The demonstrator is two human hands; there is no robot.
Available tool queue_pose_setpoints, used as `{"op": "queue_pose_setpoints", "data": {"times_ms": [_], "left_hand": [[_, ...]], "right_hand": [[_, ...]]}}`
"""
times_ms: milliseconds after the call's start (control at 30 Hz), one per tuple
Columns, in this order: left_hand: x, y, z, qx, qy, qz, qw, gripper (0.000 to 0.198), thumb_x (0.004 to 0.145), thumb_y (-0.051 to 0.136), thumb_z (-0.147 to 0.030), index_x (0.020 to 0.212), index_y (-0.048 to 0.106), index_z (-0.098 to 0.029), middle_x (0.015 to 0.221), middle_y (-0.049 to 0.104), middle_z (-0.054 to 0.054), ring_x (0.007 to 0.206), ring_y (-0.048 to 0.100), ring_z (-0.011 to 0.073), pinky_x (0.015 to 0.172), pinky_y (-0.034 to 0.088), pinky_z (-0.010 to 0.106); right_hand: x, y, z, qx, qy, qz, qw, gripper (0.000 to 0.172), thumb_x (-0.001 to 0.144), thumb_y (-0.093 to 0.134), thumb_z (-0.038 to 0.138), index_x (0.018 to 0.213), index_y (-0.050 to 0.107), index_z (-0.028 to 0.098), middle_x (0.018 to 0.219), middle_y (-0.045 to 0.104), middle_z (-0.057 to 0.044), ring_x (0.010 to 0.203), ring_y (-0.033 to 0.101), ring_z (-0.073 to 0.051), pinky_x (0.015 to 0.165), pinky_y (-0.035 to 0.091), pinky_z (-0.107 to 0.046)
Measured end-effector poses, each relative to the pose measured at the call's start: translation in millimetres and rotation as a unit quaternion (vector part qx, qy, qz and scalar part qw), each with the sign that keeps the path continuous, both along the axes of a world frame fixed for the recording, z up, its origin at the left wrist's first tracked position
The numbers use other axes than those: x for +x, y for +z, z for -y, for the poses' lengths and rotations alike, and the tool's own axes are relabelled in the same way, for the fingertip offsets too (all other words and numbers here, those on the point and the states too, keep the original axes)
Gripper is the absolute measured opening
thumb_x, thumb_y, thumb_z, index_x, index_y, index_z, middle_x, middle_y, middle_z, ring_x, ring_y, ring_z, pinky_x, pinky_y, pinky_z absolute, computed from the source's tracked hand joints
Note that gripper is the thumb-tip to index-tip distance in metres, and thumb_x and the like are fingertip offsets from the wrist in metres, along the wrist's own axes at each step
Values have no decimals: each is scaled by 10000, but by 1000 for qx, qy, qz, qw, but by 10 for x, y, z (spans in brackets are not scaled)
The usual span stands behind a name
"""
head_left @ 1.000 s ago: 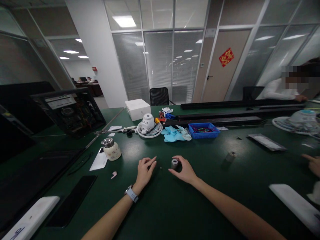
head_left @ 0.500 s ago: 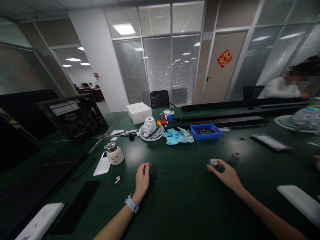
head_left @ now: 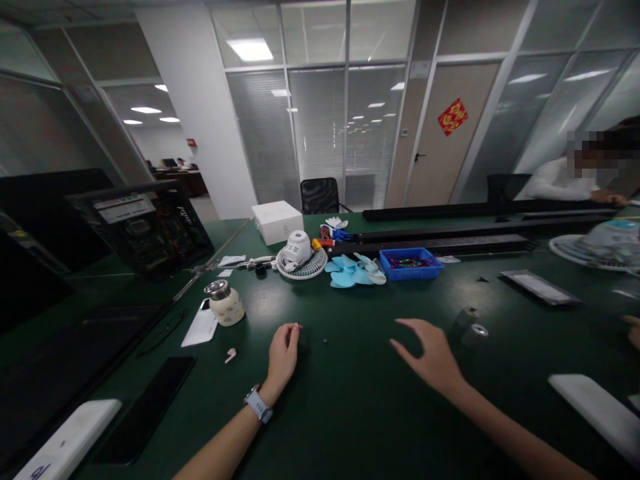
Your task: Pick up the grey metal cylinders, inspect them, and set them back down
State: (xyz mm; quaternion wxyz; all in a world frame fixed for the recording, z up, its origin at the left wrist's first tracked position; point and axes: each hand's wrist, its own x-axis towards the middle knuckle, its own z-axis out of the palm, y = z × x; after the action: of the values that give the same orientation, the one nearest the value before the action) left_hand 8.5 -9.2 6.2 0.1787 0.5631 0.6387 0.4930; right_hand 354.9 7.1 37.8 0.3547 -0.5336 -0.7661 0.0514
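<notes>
From where I stand, the right hand point(head_left: 434, 359) is over the green bench point(head_left: 340, 420), thumb and forefinger spread wide apart with nothing between them. Just beyond its knuckle side, on the bench, a bright-rimmed metal cylinder point(head_left: 475, 335) stands upright, apart from the hand. A darker metal cylinder point(head_left: 467, 317) stands close behind it, a little to the left; whether the two touch I can't tell from here.

The left hand point(head_left: 283, 355) is curled with its fingertips drawn together, and I can't tell whether anything is pinched in them. A watch point(head_left: 257, 404) with a pale strap circles that wrist. Between the two hands, nearer the left one, lies a tiny dark piece point(head_left: 325, 341), too small to make out.

Left of the left hand are a pink earbud point(head_left: 231, 355) and a cream jar point(head_left: 227, 308) with a metal lid, upright beside a white phone point(head_left: 199, 329). Farther back, a white fan housing point(head_left: 299, 249) sits on its round grille point(head_left: 316, 267), with light-blue fan blades point(head_left: 345, 275) next to it and then a blue tray point(head_left: 413, 273) of coloured wires. At the far right, a person in white point(head_left: 557, 181) sits across the bench.
</notes>
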Motion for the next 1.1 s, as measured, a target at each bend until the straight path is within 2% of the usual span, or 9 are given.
{"op": "queue_pose_setpoints", "data": {"times_ms": [67,133,267,400,500,567,733,900,1100], "left_hand": [[-3,4,8,-9,-2,-3,1000,371,918,411,-486,932,636,-191,891,663,57,819,616,215,755,476,344],[-13,8,26,-6,-5,-5,1000,366,923,408,-479,937,631,-189,903,662,56,826,614,208,759,472,338],[-23,15,65,8,-11,3,1000,376,926,402,-486,938,627,-185,891,658,56,827,615,202,758,473,327],[1,18,76,2,-14,7,1000,395,910,421,-517,928,629,-182,846,652,52,770,610,200,711,476,320],[2,20,109,-1,-32,18,999,388,904,432,-522,933,625,-187,860,657,54,777,613,201,707,484,316],[-17,23,147,-12,-49,28,998,378,902,437,-522,942,622,-195,877,661,51,790,617,199,709,488,309],[-60,39,182,-38,-67,51,996,371,888,454,-534,933,622,-207,889,664,44,814,623,207,727,492,309],[-29,34,122,-42,-69,70,994,358,852,505,-551,908,631,-220,870,670,37,807,632,217,715,501,305],[-8,18,113,-71,-62,58,994,343,860,502,-540,933,621,-226,879,668,31,829,630,215,729,500,296]], "right_hand": [[-466,-14,-71,-114,127,-9,985,428,828,571,503,1189,615,277,1039,648,-50,857,614,-191,767,492,-343],[-855,-69,-190,-173,178,-20,969,415,816,594,508,1158,650,281,931,651,-27,721,588,-154,652,473,-294],[-1330,-190,-386,-166,190,-3,968,364,760,662,522,1040,723,298,818,642,-7,717,579,-148,664,436,-283],[-1410,-185,-383,-156,185,14,970,231,795,643,481,921,756,324,823,633,-9,760,592,-158,712,441,-305],[-1116,-38,-319,-145,186,-10,972,244,845,588,450,965,739,301,873,644,-20,750,594,-159,682,465,-304],[-715,94,-290,-95,159,-11,983,265,876,539,441,1011,718,300,945,659,-27,824,607,-176,736,480,-328],[655,245,-302,38,-45,29,998,372,844,502,527,1016,709,271,999,691,-64,935,627,-251,841,475,-426],[1522,-3,-335,32,-143,19,989,446,754,506,630,923,720,276,980,713,-74,887,662,-292,816,505,-470],[1760,-390,-337,-43,-233,-56,970,371,667,554,683,831,710,389,883,722,-113,711,674,-288,611,514,-430]]}}
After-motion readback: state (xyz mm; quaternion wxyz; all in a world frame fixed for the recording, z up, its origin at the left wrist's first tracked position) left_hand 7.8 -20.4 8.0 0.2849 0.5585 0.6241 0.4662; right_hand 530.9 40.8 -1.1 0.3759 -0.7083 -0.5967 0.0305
